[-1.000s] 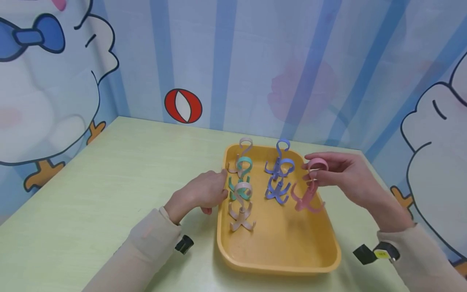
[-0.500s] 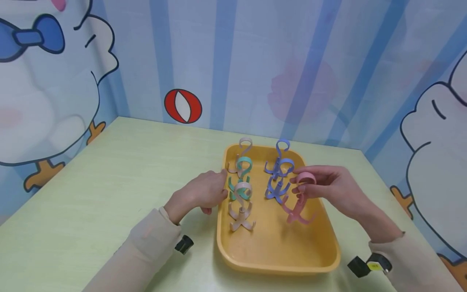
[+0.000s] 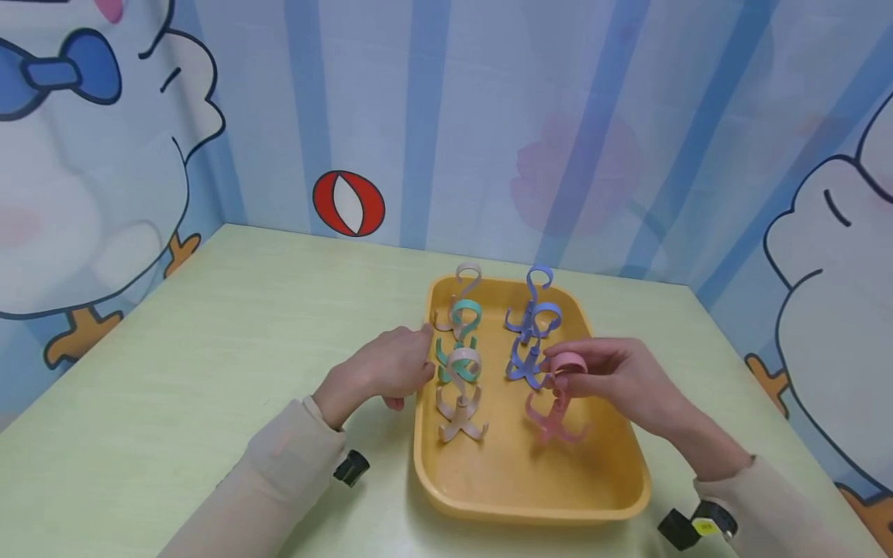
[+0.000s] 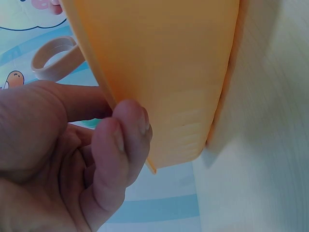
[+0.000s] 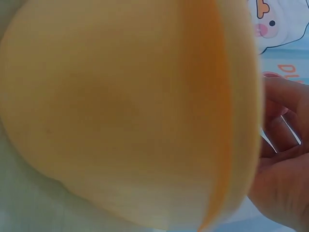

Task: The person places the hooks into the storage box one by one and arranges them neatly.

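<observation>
My right hand (image 3: 621,384) pinches the curled top of a pink hook hanger (image 3: 556,422), its splayed prongs pointing down over the right half of the yellow tray (image 3: 530,515). Whether those prongs touch the tray floor, I cannot tell. At the left, my left hand (image 3: 398,360) grips the tray rim; in the left wrist view its thumb and fingers (image 4: 128,140) lie on either side of the wall. The tray wall (image 5: 120,111) hides most of the right hand's fingers and the pink hook hanger in the right wrist view.
Along the tray's left side stand a far beige hook (image 3: 469,271), a green hook (image 3: 466,314) and a near beige hook (image 3: 462,418). Two blue hooks (image 3: 528,364) stand at the back right. The pale table (image 3: 244,333) meets a printed curtain (image 3: 474,116) behind.
My right hand has moved left and toward me, carrying the pink hook hanger from the tray's right edge to in front of the blue hooks. My left hand stays on the rim.
</observation>
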A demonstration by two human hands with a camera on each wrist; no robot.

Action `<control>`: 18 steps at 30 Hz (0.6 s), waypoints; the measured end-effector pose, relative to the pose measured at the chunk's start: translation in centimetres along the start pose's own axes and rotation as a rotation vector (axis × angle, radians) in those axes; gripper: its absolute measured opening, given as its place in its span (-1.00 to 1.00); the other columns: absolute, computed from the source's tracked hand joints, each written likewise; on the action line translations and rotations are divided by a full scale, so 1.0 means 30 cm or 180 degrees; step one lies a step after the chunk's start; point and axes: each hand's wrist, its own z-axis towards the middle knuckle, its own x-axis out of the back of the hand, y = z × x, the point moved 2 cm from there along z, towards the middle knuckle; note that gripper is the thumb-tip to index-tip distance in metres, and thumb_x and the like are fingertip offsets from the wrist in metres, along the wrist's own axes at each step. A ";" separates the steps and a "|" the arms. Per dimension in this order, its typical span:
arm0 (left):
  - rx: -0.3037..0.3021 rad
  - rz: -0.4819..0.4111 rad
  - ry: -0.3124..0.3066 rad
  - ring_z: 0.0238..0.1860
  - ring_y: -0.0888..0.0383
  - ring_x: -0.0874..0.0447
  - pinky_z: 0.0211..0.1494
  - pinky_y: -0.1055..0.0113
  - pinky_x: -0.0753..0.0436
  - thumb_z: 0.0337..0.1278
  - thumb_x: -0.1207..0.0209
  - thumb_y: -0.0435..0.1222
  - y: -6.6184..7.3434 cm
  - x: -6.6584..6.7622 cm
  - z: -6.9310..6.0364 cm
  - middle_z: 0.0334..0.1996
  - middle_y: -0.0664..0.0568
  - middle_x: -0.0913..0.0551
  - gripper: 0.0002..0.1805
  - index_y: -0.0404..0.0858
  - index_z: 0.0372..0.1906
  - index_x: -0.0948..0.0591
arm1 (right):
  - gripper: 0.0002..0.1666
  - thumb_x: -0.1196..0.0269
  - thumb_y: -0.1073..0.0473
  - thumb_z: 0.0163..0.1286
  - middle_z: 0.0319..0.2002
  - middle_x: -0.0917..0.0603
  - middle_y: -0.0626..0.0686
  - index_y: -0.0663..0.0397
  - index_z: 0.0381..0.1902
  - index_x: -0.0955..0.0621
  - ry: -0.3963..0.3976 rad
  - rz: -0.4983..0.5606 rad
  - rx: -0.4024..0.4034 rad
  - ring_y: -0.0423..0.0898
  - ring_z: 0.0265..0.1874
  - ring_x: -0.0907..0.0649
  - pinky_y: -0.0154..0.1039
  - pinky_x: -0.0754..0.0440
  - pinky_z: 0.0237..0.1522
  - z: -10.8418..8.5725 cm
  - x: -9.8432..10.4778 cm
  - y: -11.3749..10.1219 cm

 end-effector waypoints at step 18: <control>0.0003 -0.0004 -0.0018 -0.72 0.15 -0.67 -0.59 0.36 -0.62 0.60 0.01 -0.32 0.002 0.001 -0.004 -0.42 -0.09 -0.60 -0.31 -0.43 0.65 -0.12 | -0.59 -0.45 0.32 0.35 -0.09 -0.87 0.08 0.38 0.12 -0.73 0.0248 -0.0084 -0.0081 -0.26 -0.15 -0.83 -0.34 -0.77 -0.04 -0.006 -0.043 0.044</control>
